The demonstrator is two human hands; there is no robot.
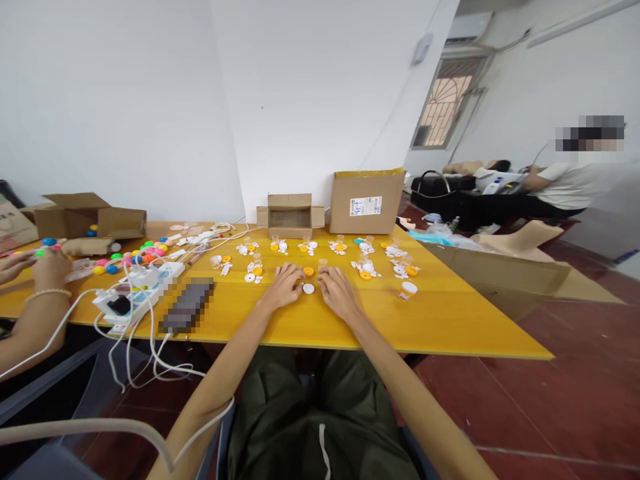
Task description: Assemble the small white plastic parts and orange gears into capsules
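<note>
My left hand (286,287) rests on the yellow table with its fingers a little bent and apart, and no object shows in it. Opposite, my right hand (338,291) lies with its fingers loosely spread, also holding nothing that I can see. In the gap between them is a small round white plastic piece (309,289), close to the fingertips of both hands. Just beyond it sits an orange round plastic piece (309,272). A small clear plastic cup (323,263) stands behind my right fingers.
Several groups of white, orange and clear parts (365,267) spread across the table (320,327). A lidded tub (408,290) stands right. Behind are an open carton (290,217) and larger box (367,203). Left are a power strip (145,297), dark pixelated object (187,303) and co-worker's hand (50,263).
</note>
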